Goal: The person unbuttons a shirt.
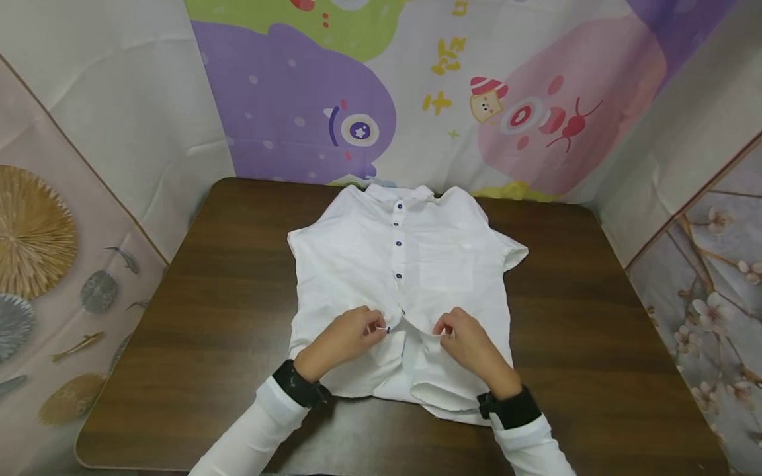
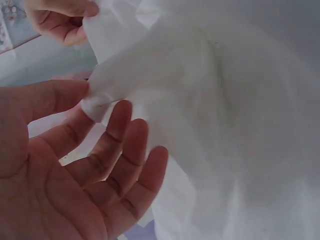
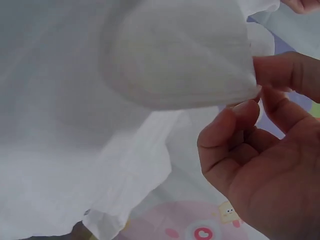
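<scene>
A white short-sleeved button-up shirt (image 1: 351,264) lies front up, its collar (image 1: 400,193) toward the far edge of the table. Small dark buttons (image 1: 399,243) run down its middle. Below the lowest fastened one, the two front edges spread apart. My left hand (image 1: 351,334) pinches the left front edge between thumb and forefinger beside a dark button (image 1: 388,330); its other fingers (image 2: 135,155) are loosely bent along the cloth. The right front edge is pinched by my right hand (image 1: 470,340), with thumb and forefinger at a corner of the raised flap (image 3: 190,65).
The shirt lies on a brown wooden table (image 1: 226,291) with rounded corners. Behind it hangs a cartoon-printed cloth (image 1: 286,99). Patterned panels (image 1: 77,218) stand at the left and right sides. Both wrists wear black bands (image 1: 300,385) over white sleeves.
</scene>
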Motion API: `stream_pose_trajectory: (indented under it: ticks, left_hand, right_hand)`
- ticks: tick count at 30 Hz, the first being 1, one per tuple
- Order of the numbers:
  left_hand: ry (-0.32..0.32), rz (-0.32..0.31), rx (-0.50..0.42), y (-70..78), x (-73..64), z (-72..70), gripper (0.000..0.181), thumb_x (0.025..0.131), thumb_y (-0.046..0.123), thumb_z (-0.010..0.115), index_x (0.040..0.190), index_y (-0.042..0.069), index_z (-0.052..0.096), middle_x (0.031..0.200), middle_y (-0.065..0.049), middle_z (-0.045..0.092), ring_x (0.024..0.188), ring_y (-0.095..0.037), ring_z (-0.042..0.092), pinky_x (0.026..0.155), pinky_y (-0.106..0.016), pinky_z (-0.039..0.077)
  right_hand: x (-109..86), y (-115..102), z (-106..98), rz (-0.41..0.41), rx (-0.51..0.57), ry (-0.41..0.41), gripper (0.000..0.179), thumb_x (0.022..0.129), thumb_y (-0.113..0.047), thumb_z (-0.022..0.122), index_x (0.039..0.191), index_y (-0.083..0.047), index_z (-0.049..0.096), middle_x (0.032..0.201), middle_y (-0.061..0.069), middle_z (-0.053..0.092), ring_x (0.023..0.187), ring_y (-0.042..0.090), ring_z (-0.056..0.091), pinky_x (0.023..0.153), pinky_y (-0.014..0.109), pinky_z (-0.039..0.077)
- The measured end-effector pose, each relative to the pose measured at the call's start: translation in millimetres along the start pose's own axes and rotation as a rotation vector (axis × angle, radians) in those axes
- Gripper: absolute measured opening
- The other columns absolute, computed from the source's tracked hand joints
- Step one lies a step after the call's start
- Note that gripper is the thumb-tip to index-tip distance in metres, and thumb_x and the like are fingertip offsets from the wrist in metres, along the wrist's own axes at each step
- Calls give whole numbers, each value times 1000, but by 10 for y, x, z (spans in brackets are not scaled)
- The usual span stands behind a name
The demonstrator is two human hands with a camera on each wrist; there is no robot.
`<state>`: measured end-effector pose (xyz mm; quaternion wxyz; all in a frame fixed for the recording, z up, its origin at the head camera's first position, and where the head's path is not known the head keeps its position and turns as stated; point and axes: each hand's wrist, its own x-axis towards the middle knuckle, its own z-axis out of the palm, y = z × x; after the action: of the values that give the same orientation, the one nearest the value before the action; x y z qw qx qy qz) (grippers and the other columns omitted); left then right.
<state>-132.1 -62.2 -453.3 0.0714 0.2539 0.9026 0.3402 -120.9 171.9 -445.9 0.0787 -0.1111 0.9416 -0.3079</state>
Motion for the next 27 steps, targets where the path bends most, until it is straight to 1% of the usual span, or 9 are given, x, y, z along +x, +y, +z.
stream_pose_trajectory:
  ticks: [5,8,12,16,22,24,27]
  left_hand:
    - [-51,-42,64,-70,-11,90,7,86,13,61,83,10,66,75,0,60,70,-12,55,62,-26,43]
    - [-80,-67,73,-92,-27,116,8,87,14,61,85,9,68,77,-1,61,71,-13,55,64,-29,44]
    - [-138,-76,76,-90,-60,118,14,86,13,60,92,6,70,82,-3,63,76,-14,57,70,-31,46]
    - [-186,-77,75,-81,-94,123,18,87,12,59,97,6,72,86,-5,64,79,-15,57,73,-31,47]
    - [-217,-85,88,-66,-102,129,18,88,14,60,100,5,70,87,-8,61,78,-18,56,73,-34,46]
    - [-223,-79,105,-60,-101,130,18,88,14,60,101,5,69,88,-9,60,79,-20,57,72,-36,46]
    - [-229,-73,121,-55,-102,140,18,87,15,61,101,6,68,88,-9,58,78,-22,56,72,-36,46]
  right_hand:
    - [4,69,98,35,-40,-67,20,74,7,52,76,-6,67,74,2,48,67,14,43,62,27,37]
    - [8,94,147,60,-62,-106,20,76,6,53,76,-7,68,73,2,48,66,14,43,61,27,37]
    - [7,91,162,82,-77,-158,19,78,5,54,79,-7,69,74,1,49,67,14,43,61,26,38]
    - [-5,76,137,90,-73,-209,18,80,3,55,83,-6,69,76,3,52,70,15,45,63,28,39]
    - [-14,44,53,87,-77,-293,11,84,-7,60,93,-7,67,86,4,57,77,14,49,69,30,43]
    - [-5,17,13,87,-72,-306,13,86,-10,61,97,-6,65,87,5,57,77,15,50,68,30,44]
    - [25,-43,-51,100,-72,-303,17,87,-14,61,101,-4,63,88,6,57,76,16,51,66,30,44]
